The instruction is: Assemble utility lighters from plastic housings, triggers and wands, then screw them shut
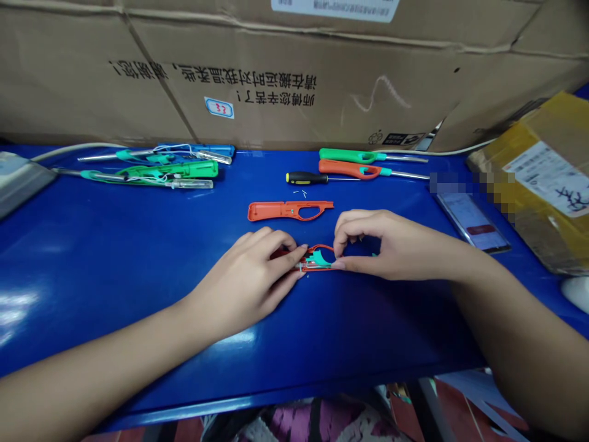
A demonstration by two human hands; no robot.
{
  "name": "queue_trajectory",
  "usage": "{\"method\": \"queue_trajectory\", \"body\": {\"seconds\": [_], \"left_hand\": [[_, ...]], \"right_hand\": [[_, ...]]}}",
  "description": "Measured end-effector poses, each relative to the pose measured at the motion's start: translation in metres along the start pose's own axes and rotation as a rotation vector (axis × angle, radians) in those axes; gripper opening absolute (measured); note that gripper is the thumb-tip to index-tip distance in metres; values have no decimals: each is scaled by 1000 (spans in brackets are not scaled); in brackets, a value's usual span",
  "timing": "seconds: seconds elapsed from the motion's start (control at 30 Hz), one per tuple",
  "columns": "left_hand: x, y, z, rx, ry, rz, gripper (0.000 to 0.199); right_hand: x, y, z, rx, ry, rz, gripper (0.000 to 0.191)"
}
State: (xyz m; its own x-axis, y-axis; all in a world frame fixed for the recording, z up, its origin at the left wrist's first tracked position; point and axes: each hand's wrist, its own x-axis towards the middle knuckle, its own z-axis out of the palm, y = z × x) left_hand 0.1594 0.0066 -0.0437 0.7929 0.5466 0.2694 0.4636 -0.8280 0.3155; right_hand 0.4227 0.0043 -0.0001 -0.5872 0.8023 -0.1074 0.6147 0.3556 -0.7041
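An opened orange lighter half (314, 268) lies on the blue table, with a teal trigger (318, 260) set in it. My left hand (251, 276) is closed over the half's left end, thumb and fingers pinching its edges. Fingertips of my right hand (372, 242) pinch at the right end, by the trigger and the finger loop; exactly what lies between them is hidden. Just beyond my hands rests the other orange shell half (291, 210), hollow side up. Behind it are tiny screws (304, 194) and a black and yellow screwdriver (308, 178).
Closed green (343, 155) and orange (345, 168) long-necked lighters lie at the back right. Opened green (197, 169) and blue (221, 149) ones lie at the back left. A phone (473, 221) and a taped parcel (543, 202) stand right. A large carton (276, 73) walls off the back.
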Motion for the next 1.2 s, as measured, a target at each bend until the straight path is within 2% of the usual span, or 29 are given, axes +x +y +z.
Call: {"method": "queue_trajectory", "body": {"seconds": [0.13, 0.37, 0.53, 0.73, 0.93, 1.1, 1.2], "left_hand": [[1, -3, 1, -61, 34, -2, 32], [2, -3, 4, -142, 37, 7, 34], [1, -1, 6, -223, 67, -30, 33], [0, -4, 8, -199, 45, -27, 45], [0, -8, 7, -94, 3, -11, 45], [0, -8, 8, -79, 3, -6, 43], [1, -9, 8, -99, 33, 20, 41]], "right_hand": [[2, 0, 6, -36, 18, -10, 7], [8, 5, 19, 45, 100, 120, 8], [10, 7, 19, -9, 154, 82, 11], [9, 3, 18, -52, 259, 28, 10], [4, 3, 11, -195, 207, -20, 9], [9, 5, 21, -236, 198, -64, 4], [12, 5, 27, -202, 231, -22, 7]]}}
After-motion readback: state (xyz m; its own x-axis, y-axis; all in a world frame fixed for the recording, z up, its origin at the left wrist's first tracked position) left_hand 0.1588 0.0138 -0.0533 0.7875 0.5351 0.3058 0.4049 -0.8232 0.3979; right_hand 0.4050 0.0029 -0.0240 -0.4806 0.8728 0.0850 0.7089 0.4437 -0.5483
